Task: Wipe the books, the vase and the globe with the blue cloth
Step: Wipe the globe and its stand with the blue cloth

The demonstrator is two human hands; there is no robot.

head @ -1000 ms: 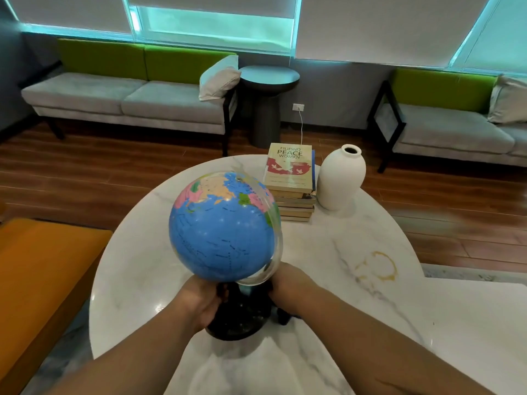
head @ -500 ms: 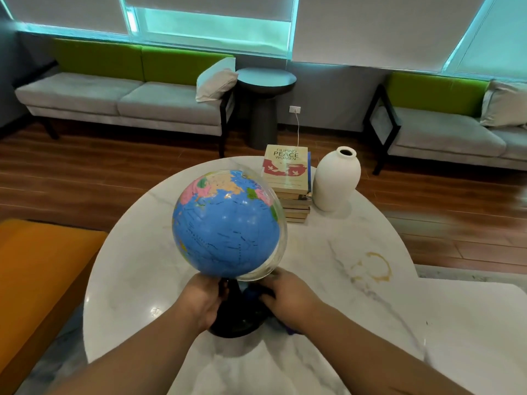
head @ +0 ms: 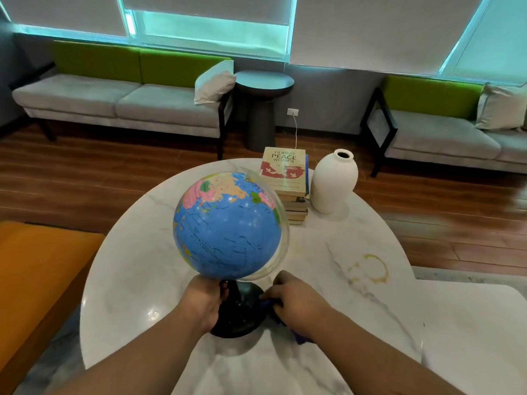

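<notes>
Left hand (head: 204, 302): fingers curled round the black stand (head: 241, 312) of the globe (head: 228, 223); right hand (head: 296, 302): fingers bunched on the blue cloth (head: 301, 338), pressed against the stand's right side; globe upright on the marble table (head: 137, 266), near side; books (head: 285, 181) stacked at far edge; white vase (head: 333, 183) just beside them, right.

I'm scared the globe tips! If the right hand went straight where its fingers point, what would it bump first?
Probably the globe's black base, just in front of the right hand, which holds the blue cloth. They may already touch.
</notes>
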